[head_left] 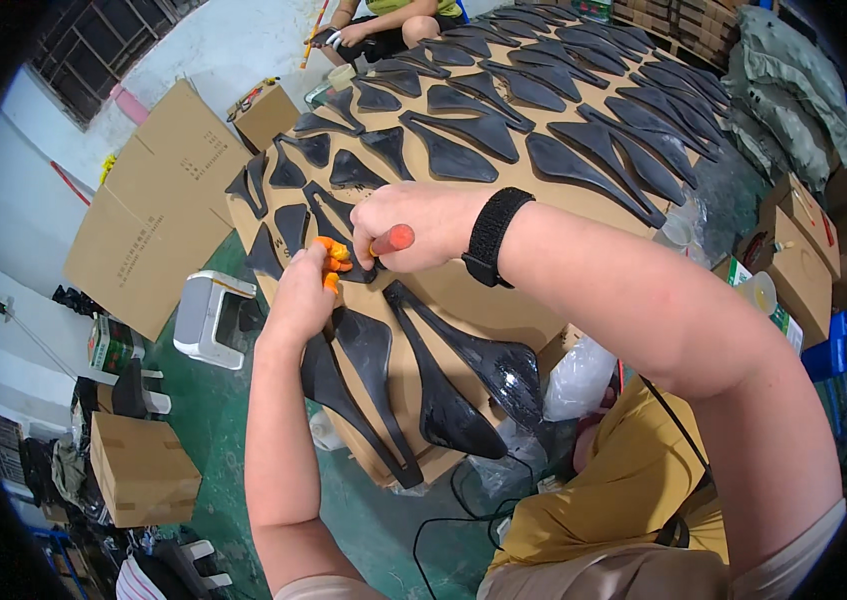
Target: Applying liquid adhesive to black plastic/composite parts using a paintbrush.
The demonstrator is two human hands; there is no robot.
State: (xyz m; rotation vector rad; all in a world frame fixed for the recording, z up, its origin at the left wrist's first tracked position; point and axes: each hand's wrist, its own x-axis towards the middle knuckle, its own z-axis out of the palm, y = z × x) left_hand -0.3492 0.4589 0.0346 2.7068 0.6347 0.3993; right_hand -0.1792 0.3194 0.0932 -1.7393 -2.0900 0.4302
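My right hand (pixel 408 225) is closed round a tool with a red-orange handle (pixel 393 239), whose working end points down and is mostly hidden by the hand. Orange finger covers (pixel 334 254) sit on fingertips of my left hand (pixel 301 292). Its fingers are bent and press on a black moulded piece (pixel 360 272) on the cardboard, just left of the tool. Nearer to me lie several similar black pieces, broad at one end and narrow at the other; one glossy piece (pixel 493 370) shines with reflections.
More black pieces (pixel 453 150) spread over the cardboard-covered table (pixel 533 300). A person (pixel 383 22) sits at the far side. Left are a leaning cardboard sheet (pixel 158 205), a white-grey stool (pixel 211 318) and a box (pixel 143 468). Grey sacks (pixel 788 90) are piled right; cables (pixel 453 520) hang near my legs.
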